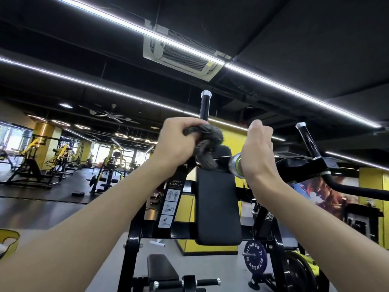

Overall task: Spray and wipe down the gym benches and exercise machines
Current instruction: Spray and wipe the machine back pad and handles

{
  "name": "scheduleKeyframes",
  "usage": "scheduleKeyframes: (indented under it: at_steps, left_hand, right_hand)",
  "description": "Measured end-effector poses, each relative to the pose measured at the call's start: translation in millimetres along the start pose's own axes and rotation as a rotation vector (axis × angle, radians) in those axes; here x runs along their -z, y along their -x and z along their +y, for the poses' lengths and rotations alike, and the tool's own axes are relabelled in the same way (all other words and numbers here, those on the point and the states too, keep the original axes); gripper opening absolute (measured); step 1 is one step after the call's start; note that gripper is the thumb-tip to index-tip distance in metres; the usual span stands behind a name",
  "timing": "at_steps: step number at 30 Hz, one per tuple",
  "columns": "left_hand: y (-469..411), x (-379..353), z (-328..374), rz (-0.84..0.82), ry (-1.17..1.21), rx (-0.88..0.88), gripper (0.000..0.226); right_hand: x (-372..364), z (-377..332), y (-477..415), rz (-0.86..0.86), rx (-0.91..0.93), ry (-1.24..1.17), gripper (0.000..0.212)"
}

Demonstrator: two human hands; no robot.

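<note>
My left hand point(176, 140) is bunched tight on the cloth point(208, 142), holding it against the foot of the upright handle point(204, 106), just above the black pad point(216, 197). The cloth looks soft, light and floppy, so I judge it best kept wadded in the palm with a tail free to wrap the bar. My right hand point(257, 152) is curled round a silver can point(235, 165) with a green band, probably the spray; smooth metal, likely slippery when wet, so I'd grip mid-body
</note>
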State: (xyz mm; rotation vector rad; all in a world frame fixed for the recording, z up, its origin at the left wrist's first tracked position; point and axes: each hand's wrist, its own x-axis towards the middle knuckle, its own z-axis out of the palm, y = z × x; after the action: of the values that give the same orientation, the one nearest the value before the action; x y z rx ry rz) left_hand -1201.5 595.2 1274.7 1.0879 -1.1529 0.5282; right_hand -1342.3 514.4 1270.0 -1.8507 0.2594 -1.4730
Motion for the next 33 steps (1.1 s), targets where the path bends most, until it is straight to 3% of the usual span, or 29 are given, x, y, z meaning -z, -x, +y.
scheduleKeyframes:
  at_steps: [4, 7, 15, 21, 24, 29, 33]
  left_hand:
    - [-19, 1, -65, 0.335, 0.158, 0.472, 0.035]
    - [-18, -16, -105, 0.433, 0.29, 0.743, 0.033]
    - [-12, -76, -101, 0.402, 0.774, 0.836, 0.042]
    - [-3, -83, -89, 0.554, 0.835, 1.0, 0.028]
    - [5, -84, -72, 0.579, 0.834, 1.085, 0.036]
    - [24, -85, -28, 0.474, 1.018, 1.163, 0.022]
    - [42, -84, 5, 0.392, 1.021, 1.129, 0.026]
  right_hand:
    - [0, 3, -3, -0.002, 0.018, 0.025, 0.037]
    - [0, 7, -7, 0.006, 0.031, 0.039, 0.036]
    - [-3, 11, -14, 0.013, 0.033, -0.01, 0.026]
    - [-3, 11, -12, 0.017, 0.071, -0.027, 0.029]
    - [-2, 10, -11, 0.02, 0.08, -0.034, 0.03]
    - [-2, 8, -8, 0.009, 0.052, -0.028, 0.031]
    - [-2, 9, -8, -0.017, 0.012, -0.034, 0.029]
